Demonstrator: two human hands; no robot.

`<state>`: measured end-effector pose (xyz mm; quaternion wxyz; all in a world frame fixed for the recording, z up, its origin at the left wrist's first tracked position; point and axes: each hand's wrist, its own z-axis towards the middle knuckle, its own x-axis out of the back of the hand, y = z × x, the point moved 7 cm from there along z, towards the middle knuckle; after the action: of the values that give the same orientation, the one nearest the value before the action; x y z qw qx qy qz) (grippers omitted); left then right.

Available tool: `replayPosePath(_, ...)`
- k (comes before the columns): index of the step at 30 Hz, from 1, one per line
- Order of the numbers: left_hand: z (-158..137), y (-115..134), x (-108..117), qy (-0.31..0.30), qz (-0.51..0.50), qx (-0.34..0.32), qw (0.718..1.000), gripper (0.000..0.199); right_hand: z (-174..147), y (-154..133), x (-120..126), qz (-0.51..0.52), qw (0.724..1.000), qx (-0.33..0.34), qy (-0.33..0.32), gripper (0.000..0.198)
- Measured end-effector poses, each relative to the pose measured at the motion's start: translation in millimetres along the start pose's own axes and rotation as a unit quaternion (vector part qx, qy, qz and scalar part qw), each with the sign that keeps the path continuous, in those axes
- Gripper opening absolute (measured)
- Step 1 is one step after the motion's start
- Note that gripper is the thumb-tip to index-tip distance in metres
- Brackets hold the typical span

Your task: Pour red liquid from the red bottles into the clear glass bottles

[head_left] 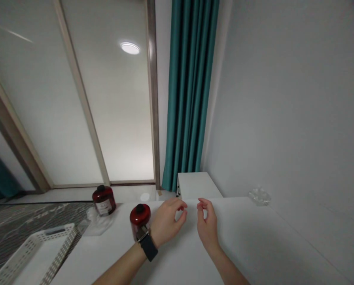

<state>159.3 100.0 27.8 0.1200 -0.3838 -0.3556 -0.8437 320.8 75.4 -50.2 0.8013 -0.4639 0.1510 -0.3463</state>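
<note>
My left hand (169, 221), with a dark watch on its wrist, is above the white table (182, 257). Its fingers curl toward the thumb in a loose pinch. Facing it, a short gap away, my right hand (207, 223) has thumb and fingertips drawn together. What either hand holds, if anything, I cannot make out. A dark red bottle (140, 215) with a black cap stands just left of my left hand, partly hidden behind the wrist and watch. Farther left is a second red bottle (104, 201) with a white label, beside crumpled clear plastic (96, 223).
A white perforated basket (28, 247) is at the lower left, by a dark striped surface (4, 223). Crumpled clear plastic (260, 196) lies at the table's right, against the wall (283, 118). Beyond the table are a white cabinet (197, 184), a teal curtain (190, 95) and frosted doors (123, 118).
</note>
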Motion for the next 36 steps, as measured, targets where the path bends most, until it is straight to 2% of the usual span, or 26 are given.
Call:
replayPosePath(4, -19.5, -3.0, 30.3, 0.039, -0.003, -0.018, 0.999, 0.012, -16.8, -15.3, -23.6, 0.023, 0.997, -0.002, -0.072, 0.025)
replayPosePath(8, -41.9, -11.5, 65.2, 0.074, -0.065, -0.009, 0.995, 0.015, -39.2, -22.2, -58.2, 0.041, 0.985, -0.005, -0.168, 0.025)
replayPosePath(11, -63.6, -29.6, 86.8, 0.113, -0.086, 0.01, 0.99, 0.015, -58.2, -21.1, -86.5, 0.038, 0.974, -0.008, -0.224, 0.034)
replayPosePath(14, -91.0, -57.5, 98.0, 0.161, -0.075, 0.03, 0.984, 0.012, -75.5, -18.4, -113.1, 0.047, 0.963, -0.012, -0.267, 0.053)
replayPosePath(17, -121.0, -92.7, 94.8, 0.189, -0.08, 0.098, 0.974, 0.014, -89.7, -19.0, -135.3, 0.073, 0.948, -0.012, -0.308, 0.069)
replayPosePath(20, -144.1, -115.9, 82.3, 0.192, -0.101, 0.152, 0.964, 0.017, -99.4, -22.7, -149.2, 0.107, 0.934, -0.001, -0.34, 0.069)
replayPosePath(22, -150.5, -120.4, 70.8, 0.166, -0.114, 0.161, 0.966, 0.021, -101.5, -22.2, -152.6, 0.122, 0.932, -0.002, -0.342, 0.061)
replayPosePath(26, -150.8, -118.8, 51.7, 0.112, -0.145, 0.159, 0.97, 0.043, -95.1, -14.6, -149.3, 0.112, 0.942, -0.018, -0.316, 0.05)
replayPosePath(31, -152.0, -123.0, 42.7, 0.107, -0.165, 0.166, 0.966, 0.057, -82.8, -22.1, -139.3, 0.084, 0.941, 0.018, -0.329, 0.035)
replayPosePath(34, -153.9, -127.7, 40.0, 0.116, -0.184, 0.181, 0.959, 0.061, -81.9, -32.6, -136.0, 0.091, 0.929, 0.042, -0.357, 0.038)
replayPosePath(36, -154.8, -129.7, 40.1, 0.131, -0.2, 0.197, 0.951, 0.057, -84.0, -36.5, -136.7, 0.107, 0.919, 0.028, -0.379, 0.045)
